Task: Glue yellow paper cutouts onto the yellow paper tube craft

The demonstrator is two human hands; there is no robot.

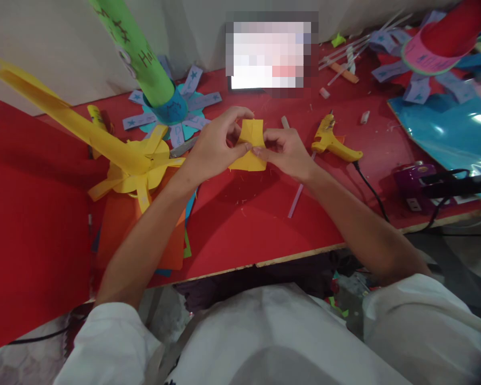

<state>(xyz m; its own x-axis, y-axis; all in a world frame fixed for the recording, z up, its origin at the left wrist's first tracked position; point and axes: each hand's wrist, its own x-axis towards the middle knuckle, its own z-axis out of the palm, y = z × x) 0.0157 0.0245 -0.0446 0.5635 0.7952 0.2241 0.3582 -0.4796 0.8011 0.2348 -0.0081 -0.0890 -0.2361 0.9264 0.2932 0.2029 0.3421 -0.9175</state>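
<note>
A small piece of yellow paper (253, 160), creased across its middle, is held up over the red table. My left hand (222, 140) pinches its left side, thumb on the near face and fingers behind. My right hand (285, 151) grips the right side, its thumb close to the other thumb. To the right of my right hand lies a yellow glue gun (333, 140) with a black cord. A yellow paper flower with a long tube (122, 155) stands left of my left forearm.
Behind stands a green paper tube (144, 59) with a blue base and lettered purple strips. A blurred bright screen (268, 53) leans at the back. At right are a purple power box (414, 184), shiny blue sheet (436, 133) and glue sticks. Orange paper (172, 251) lies front left.
</note>
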